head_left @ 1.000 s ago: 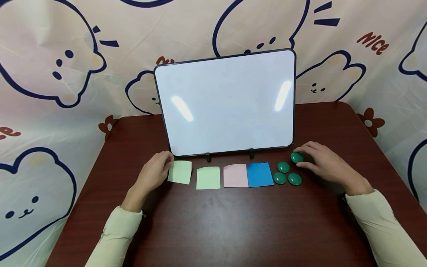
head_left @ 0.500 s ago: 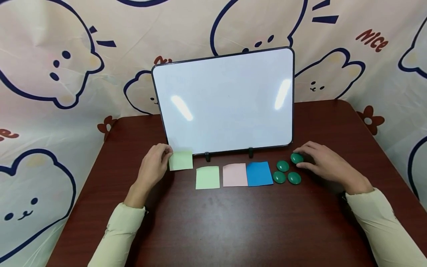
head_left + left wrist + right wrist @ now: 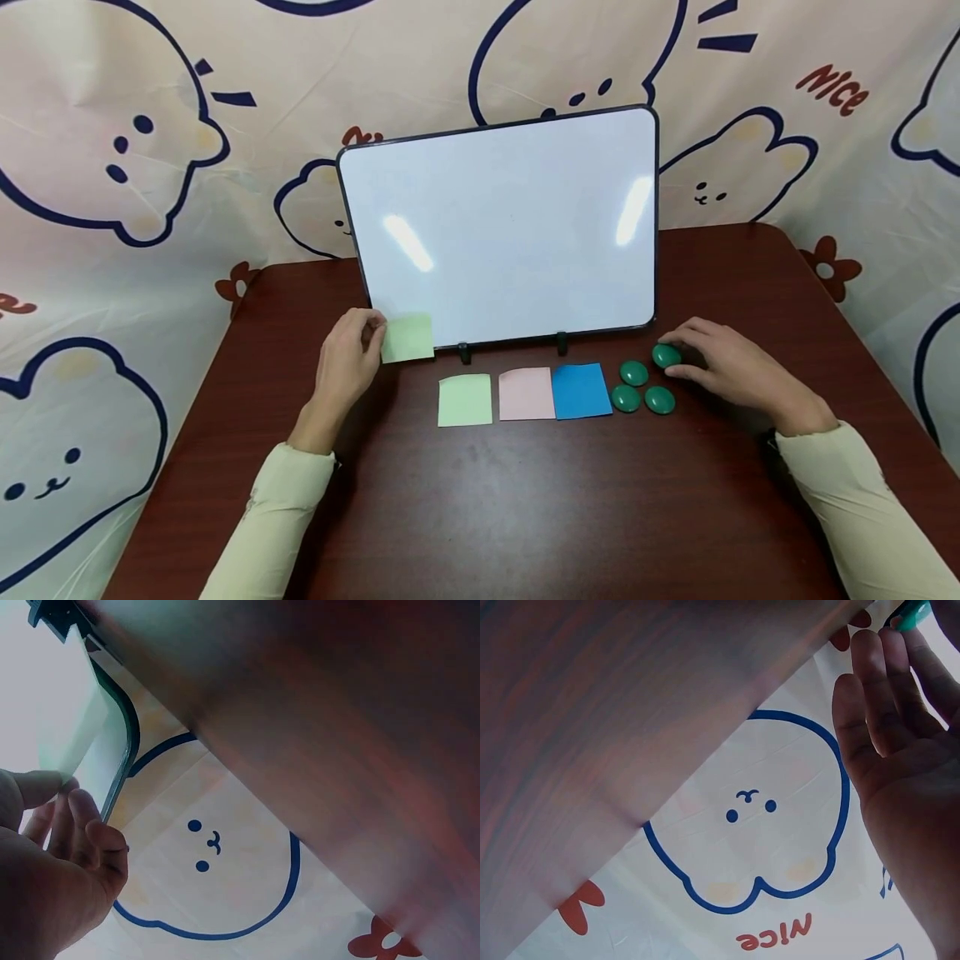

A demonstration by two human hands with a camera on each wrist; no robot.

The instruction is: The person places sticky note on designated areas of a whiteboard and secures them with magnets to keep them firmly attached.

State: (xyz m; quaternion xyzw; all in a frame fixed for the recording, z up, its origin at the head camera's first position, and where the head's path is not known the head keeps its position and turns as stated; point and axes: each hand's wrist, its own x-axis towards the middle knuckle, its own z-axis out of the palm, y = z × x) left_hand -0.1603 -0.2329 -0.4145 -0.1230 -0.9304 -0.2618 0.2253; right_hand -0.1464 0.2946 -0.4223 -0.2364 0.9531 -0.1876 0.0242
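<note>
My left hand pinches a pale green sticky note by its left edge, in front of the lower left corner of a whiteboard. In the left wrist view, thumb and fingertips hold the note beside the board's dark frame. My right hand holds a round green magnet between thumb and fingers, low by the board's right end. Only part of that magnet shows in the right wrist view. Several similar green magnets lie just left of the right hand.
A second green note, a pink note and a blue note lie in a row before the board on the dark wooden table. Small black feet hold the board up. A printed curtain hangs behind.
My left hand has raised the pale green note from the table row up to the board's lower left corner. The right hand has stayed at its magnet.
</note>
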